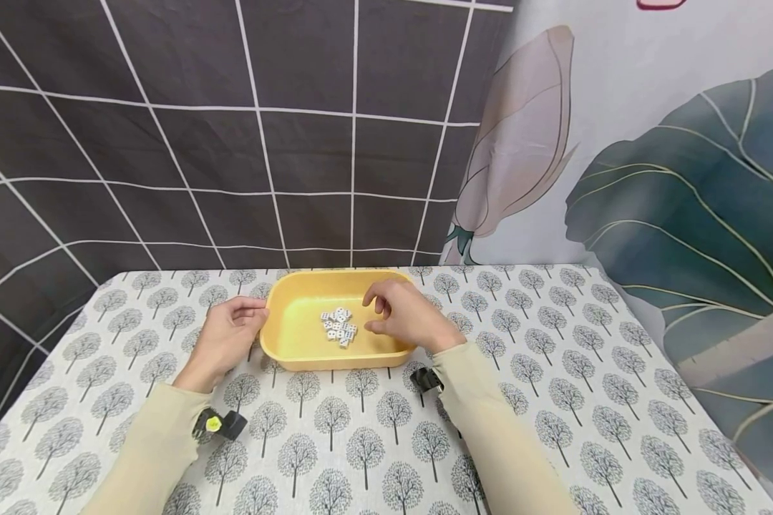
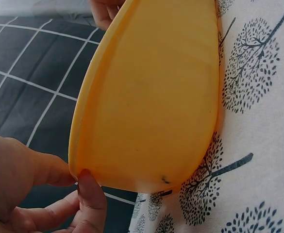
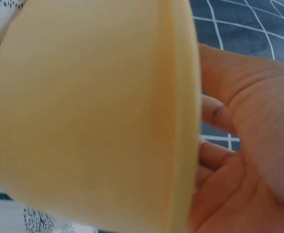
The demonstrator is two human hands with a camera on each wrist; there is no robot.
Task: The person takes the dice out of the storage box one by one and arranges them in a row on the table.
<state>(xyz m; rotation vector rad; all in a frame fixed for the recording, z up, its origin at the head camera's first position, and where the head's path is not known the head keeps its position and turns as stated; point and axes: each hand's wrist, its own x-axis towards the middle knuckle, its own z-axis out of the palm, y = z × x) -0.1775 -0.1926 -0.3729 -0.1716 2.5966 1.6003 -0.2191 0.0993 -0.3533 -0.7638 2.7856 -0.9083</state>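
A yellow plastic tub [image 1: 299, 332] with rounded corners stands on the patterned tablecloth. Several white dice [image 1: 339, 327] with dark pips lie clustered on its floor, a little right of the middle. My left hand [image 1: 227, 336] pinches the tub's left rim between thumb and fingers; the left wrist view shows this grip on the rim [image 2: 78, 121]. Over the tub's right end, my right hand [image 1: 404, 312] reaches in with loosely bent fingers, a gap between thumb and forefinger, right of the dice. In the right wrist view the tub's wall [image 3: 88, 116] hides its fingertips.
The tablecloth [image 1: 331, 450] has a print of grey trees on white. Behind the table hangs a dark cloth [image 1: 309, 150] with a white grid, and a flower-and-leaf curtain [image 1: 618, 286] hangs at the right. Each wrist wears a black strap [image 1: 215, 423].
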